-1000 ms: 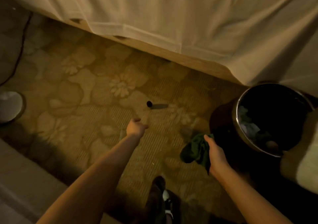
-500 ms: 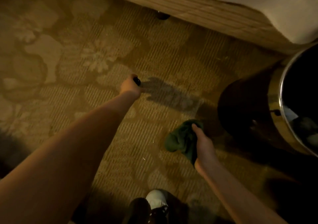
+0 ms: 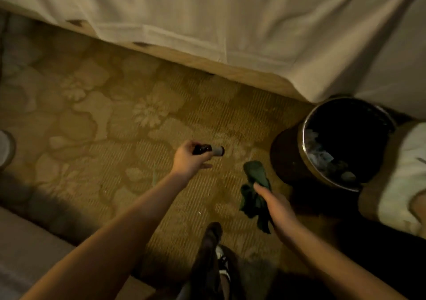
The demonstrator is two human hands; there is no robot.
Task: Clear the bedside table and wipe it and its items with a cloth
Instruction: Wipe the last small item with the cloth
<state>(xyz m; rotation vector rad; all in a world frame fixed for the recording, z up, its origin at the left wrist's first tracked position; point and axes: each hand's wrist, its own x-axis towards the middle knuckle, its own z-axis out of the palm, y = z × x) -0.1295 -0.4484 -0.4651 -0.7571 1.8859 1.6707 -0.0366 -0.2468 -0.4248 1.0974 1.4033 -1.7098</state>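
My left hand (image 3: 187,160) grips a small dark bottle (image 3: 208,149) with a pale band near its far end, held sideways above the patterned carpet. A little to the right and nearer to me, my right hand (image 3: 277,209) holds a crumpled dark green cloth (image 3: 253,191) that hangs from the fingers. The two hands are apart, and the bottle does not touch the cloth. The bedside table is not in view.
A round dark waste bin (image 3: 306,161) with a metal rim stands at right, holding crumpled rubbish. A bed with a white sheet (image 3: 230,22) and wooden base (image 3: 184,57) runs across the top. My shoe (image 3: 221,262) is below. A pale object (image 3: 401,179) lies at far right.
My left hand reached down to the small bottle lying on the carpet, closed round it and lifted it off the floor. My right hand kept the cloth throughout.
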